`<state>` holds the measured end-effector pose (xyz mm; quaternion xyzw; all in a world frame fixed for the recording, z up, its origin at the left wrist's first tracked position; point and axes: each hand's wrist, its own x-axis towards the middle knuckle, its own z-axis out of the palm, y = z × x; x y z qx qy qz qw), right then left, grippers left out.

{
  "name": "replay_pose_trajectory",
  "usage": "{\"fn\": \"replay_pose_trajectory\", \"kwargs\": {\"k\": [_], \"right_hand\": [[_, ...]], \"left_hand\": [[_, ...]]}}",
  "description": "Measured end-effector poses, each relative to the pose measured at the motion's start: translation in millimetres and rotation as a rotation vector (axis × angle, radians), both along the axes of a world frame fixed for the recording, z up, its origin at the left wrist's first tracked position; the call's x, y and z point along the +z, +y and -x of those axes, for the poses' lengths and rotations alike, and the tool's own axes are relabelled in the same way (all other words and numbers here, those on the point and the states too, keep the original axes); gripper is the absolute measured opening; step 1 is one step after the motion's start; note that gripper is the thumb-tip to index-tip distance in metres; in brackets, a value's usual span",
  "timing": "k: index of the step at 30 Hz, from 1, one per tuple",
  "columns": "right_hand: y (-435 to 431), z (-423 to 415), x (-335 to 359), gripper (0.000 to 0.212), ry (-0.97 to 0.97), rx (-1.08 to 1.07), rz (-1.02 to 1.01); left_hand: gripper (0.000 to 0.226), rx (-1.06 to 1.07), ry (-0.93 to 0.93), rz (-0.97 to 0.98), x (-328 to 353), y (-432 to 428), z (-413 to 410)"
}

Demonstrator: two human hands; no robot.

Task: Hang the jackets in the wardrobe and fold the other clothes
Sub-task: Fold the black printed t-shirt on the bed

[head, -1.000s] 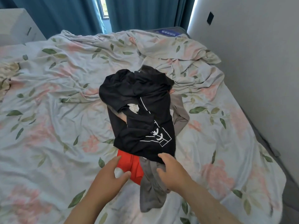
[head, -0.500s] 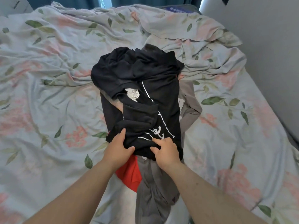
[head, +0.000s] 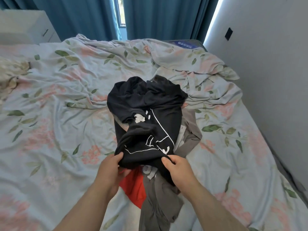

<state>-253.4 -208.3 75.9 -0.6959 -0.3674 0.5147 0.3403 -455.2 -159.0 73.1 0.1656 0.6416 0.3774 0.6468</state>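
Observation:
A crumpled black shirt (head: 146,114) with white line print tops a pile of clothes in the middle of the bed (head: 58,130). My left hand (head: 111,170) grips its near hem on the left, and my right hand (head: 178,170) grips the hem on the right, lifting that edge off the pile. Under it lie a grey garment (head: 160,202) that trails toward me and a red garment (head: 135,187) at the pile's near left. More grey cloth (head: 190,135) shows at the pile's right side.
The bed wears a rumpled floral sheet, bunched at the far right (head: 200,67). A grey wall (head: 275,80) runs close along the bed's right edge. Blue curtains (head: 83,17) hang behind, and a white cabinet (head: 23,27) stands at the far left.
Both hands moved from the pile's near edge onto the black shirt's hem, closed on it and raised it. The camera tilted down, then back up toward the curtains.

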Motion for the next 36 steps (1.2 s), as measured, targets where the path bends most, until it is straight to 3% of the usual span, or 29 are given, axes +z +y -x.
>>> {"fn": "replay_pose_trajectory", "kwargs": {"k": [5, 10, 15, 20, 28, 31, 36], "right_hand": [[-4, 10, 85, 0.035, 0.006, 0.033, -0.083], [-14, 28, 173, 0.041, -0.055, 0.064, -0.194], [-20, 46, 279, 0.022, -0.119, 0.089, -0.340], [-26, 74, 397, 0.019, -0.167, 0.092, -0.448], [-57, 121, 550, 0.036, -0.340, 0.140, -0.667], [-71, 133, 595, 0.045, -0.360, 0.159, -0.704], [-89, 156, 656, 0.039, -0.277, 0.174, -0.744]], "left_hand": [[0.011, -0.016, 0.000, -0.087, 75, -27, 23], [0.015, -0.079, 0.166, -0.266, 161, -45, 45], [0.006, -0.045, 0.311, -0.468, 270, -56, 72], [0.015, -0.080, 0.284, -0.594, 377, -67, 104], [0.021, -0.133, 0.302, -0.925, 522, -108, 162], [0.039, -0.068, 0.403, -1.045, 565, -122, 183], [0.040, 0.131, 0.467, -1.220, 629, -134, 207]]}}
